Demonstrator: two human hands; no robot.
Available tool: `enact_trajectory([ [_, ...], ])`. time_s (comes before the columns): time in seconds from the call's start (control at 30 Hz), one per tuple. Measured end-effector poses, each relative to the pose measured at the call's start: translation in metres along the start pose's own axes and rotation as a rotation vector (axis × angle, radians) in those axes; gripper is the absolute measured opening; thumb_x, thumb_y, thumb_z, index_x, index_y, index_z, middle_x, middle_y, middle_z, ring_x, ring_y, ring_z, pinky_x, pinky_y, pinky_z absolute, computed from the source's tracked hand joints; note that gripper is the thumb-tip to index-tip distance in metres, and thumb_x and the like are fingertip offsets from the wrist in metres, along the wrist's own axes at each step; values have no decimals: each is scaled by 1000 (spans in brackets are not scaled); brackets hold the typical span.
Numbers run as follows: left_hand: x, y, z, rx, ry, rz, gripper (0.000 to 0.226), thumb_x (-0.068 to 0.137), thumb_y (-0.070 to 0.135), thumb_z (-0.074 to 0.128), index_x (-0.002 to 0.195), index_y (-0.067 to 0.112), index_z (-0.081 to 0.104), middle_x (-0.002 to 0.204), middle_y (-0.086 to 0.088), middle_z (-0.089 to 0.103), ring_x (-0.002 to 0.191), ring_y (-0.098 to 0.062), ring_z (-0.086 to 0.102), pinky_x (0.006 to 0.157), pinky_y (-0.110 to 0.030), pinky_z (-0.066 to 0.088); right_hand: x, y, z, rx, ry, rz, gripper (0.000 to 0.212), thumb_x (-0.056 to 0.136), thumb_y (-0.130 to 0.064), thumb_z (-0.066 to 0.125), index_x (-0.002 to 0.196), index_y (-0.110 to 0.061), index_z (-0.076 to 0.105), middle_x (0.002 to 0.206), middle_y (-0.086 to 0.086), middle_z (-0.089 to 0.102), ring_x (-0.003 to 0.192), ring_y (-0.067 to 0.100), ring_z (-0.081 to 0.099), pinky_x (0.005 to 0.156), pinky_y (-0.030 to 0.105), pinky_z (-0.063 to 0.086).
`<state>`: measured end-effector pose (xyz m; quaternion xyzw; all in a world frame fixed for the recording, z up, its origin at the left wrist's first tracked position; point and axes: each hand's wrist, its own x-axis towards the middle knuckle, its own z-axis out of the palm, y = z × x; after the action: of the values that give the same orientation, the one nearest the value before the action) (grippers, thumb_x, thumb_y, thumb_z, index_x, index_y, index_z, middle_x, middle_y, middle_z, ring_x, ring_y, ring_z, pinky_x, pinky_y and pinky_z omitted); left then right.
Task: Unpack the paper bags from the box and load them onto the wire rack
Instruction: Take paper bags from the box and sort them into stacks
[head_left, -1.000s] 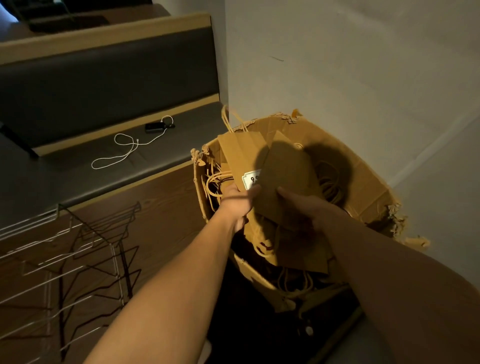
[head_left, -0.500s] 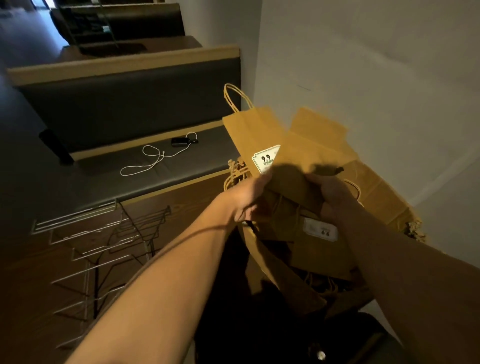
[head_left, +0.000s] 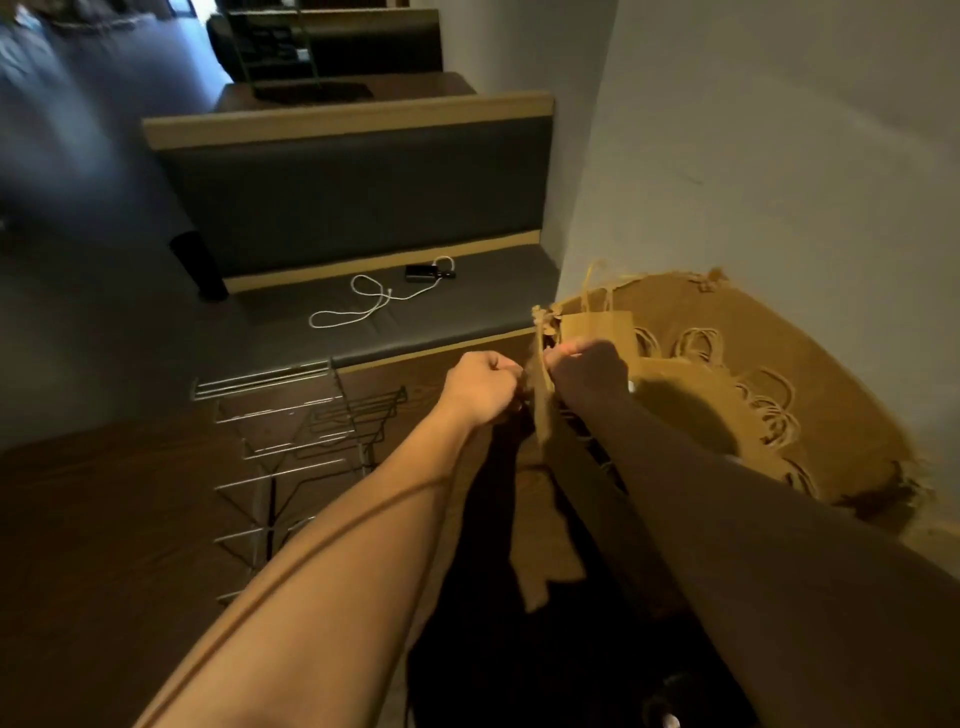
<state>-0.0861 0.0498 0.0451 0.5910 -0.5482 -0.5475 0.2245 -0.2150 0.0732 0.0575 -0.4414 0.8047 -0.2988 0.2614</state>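
Note:
My left hand (head_left: 480, 387) and my right hand (head_left: 589, 371) are side by side, fingers curled, gripping the top of a flat brown paper bag (head_left: 540, 410) seen edge-on between them. The bag hangs down over the near side of the torn cardboard box (head_left: 810, 364), which stands by the wall at the right. More brown bags (head_left: 691, 364) with twisted paper handles lie inside the box. The silver wire rack (head_left: 291, 431) with several tiers stands on the wooden table left of my hands.
A grey padded bench (head_left: 363, 208) runs behind the table, with a white cable (head_left: 358, 304) and a small black device (head_left: 423, 273) on its seat. The white wall (head_left: 753, 156) is close on the right. The wooden tabletop (head_left: 104, 519) stretches left of the rack.
The bags I held up half a second ago have come down and turned edge-on. My hands have closed together at the top of one bag. The view has tilted further up the room.

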Motion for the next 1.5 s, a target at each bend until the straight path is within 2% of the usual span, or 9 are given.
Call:
enact_trajectory([
  [0.07,-6,-14,-31,135,150,11,22,93,18,53,75,25,64,91,1,70,95,-23,65,85,-32,53,-15,-21,36,118,-108,-44,18,92,-29,62,92,-13,71,105,12,70,101,29,64,88,37,51],
  [0.13,-19,-28,-64,252,288,2,19,94,21,54,78,24,63,96,-1,68,100,-22,61,82,-26,44,-32,-37,70,160,-245,-13,9,90,-27,65,85,-20,66,104,12,70,99,29,66,83,41,57],
  [0.27,-42,-59,-118,456,388,-91,19,91,26,55,103,20,68,113,-10,69,106,-31,64,88,-33,51,-71,-62,118,118,-721,42,46,98,-24,53,143,-25,43,122,4,55,107,25,58,83,37,55],
  [0.37,-62,-86,-144,672,293,-282,35,91,37,54,119,18,64,120,-10,64,117,-34,58,105,-47,41,-94,-69,154,66,-862,62,50,101,-25,46,149,-29,33,136,3,49,117,26,52,90,37,50],
  [0.53,-79,-135,-175,709,188,-318,34,96,39,52,121,19,64,126,-11,60,113,-35,58,97,-45,49,-119,-81,202,-171,-774,-202,34,103,-20,40,123,0,60,127,17,59,120,32,54,99,35,44],
  [0.63,-85,-154,-184,762,165,-236,56,97,27,55,149,32,37,153,-10,33,129,-40,48,104,-49,46,-132,-83,225,-278,-811,-239,33,99,-13,44,128,-5,56,124,13,57,121,28,53,97,32,43],
  [0.77,-90,-173,-189,871,78,-203,72,96,12,54,155,36,21,159,-9,6,123,-43,50,98,-49,47,-148,-86,247,-487,-741,-392,32,96,-11,48,126,-3,56,126,17,58,117,33,54,84,32,44],
  [1.0,-95,-206,-219,844,206,-177,60,99,11,48,153,22,24,165,-11,-1,132,-41,43,98,-51,46,-166,-105,279,-540,-679,-546,24,95,-8,49,114,-3,61,116,16,61,110,35,57,78,34,43],
  [1.5,-160,-299,-375,797,405,-421,91,90,-8,55,159,30,8,163,-12,7,129,-40,49,100,-47,50,-240,-182,383,-642,-764,-679,22,99,-25,54,113,-17,69,106,8,67,103,28,63,83,37,54],
])
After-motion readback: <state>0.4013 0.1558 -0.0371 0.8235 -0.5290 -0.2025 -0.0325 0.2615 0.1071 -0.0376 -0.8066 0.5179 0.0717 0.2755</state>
